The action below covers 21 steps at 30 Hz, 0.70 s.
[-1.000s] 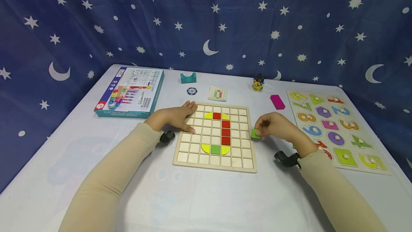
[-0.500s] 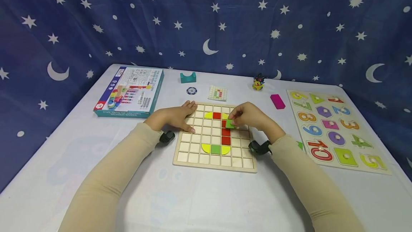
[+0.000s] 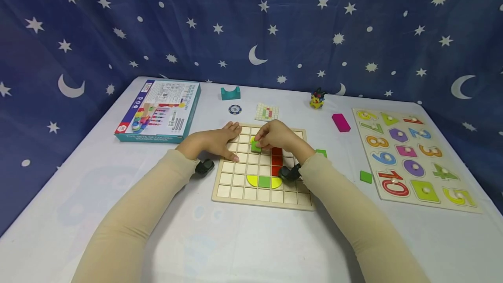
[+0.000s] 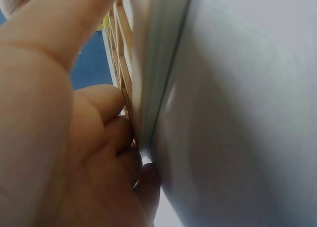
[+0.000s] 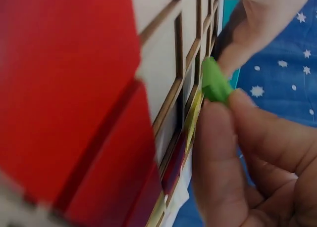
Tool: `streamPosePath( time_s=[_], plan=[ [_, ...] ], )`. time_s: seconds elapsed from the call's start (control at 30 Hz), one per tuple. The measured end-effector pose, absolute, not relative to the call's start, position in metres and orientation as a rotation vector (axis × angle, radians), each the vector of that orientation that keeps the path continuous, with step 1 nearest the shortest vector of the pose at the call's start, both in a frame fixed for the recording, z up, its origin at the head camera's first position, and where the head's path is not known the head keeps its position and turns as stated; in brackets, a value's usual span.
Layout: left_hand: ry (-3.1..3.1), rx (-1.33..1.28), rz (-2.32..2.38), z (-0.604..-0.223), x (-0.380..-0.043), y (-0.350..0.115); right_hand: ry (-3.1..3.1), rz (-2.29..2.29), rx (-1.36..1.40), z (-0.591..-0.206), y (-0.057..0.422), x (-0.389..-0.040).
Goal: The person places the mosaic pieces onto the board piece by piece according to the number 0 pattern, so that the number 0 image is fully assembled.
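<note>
A wooden grid board (image 3: 232, 192) lies on the white table with red, yellow and green pieces set in its squares. My right hand (image 3: 280, 136) pinches a green square tile (image 3: 256, 146) between thumb and fingertips above the board's upper middle, near a yellow quarter-round piece (image 3: 252, 139). In the right wrist view that tile (image 5: 214, 82) is tilted at the fingertips, apart from the grid. My left hand (image 3: 214, 142) rests on the board's left edge, thumb spread over the squares. Several red tiles (image 3: 277, 160) show in a column, partly covered by my right hand and wrist.
Two loose green tiles, one by the board's right edge (image 3: 321, 153) and another (image 3: 366, 177), lie near a number puzzle board (image 3: 371, 178). Behind stand a pattern card (image 3: 267, 112), poker chip (image 3: 235, 109), teal block (image 3: 230, 94), toy figure (image 3: 317, 98), magenta block (image 3: 341, 122) and box (image 3: 153, 138).
My right hand has carried the green tile from beside the board's right edge leftward over the grid to its upper middle. My left hand has stayed on the board's left edge.
</note>
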<state>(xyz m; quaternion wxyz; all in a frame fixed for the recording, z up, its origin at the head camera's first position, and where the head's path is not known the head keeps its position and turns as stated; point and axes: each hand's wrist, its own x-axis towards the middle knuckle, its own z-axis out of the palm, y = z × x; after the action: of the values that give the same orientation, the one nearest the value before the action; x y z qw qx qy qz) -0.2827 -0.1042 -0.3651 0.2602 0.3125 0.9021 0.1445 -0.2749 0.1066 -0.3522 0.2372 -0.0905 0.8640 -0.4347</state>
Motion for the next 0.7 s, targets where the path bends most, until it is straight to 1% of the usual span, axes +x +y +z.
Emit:
streamPosePath(
  time_s=[0.3,0.7],
  plan=[
    [2.439,0.841,0.386,-0.363,-0.281,-0.105,2.640,-0.682,-0.385,-0.349,0.091,-0.276],
    [2.440,0.851,0.402,-0.364,-0.282,-0.105,2.635,-0.522,-0.429,-0.348,0.081,-0.279]
  ],
)
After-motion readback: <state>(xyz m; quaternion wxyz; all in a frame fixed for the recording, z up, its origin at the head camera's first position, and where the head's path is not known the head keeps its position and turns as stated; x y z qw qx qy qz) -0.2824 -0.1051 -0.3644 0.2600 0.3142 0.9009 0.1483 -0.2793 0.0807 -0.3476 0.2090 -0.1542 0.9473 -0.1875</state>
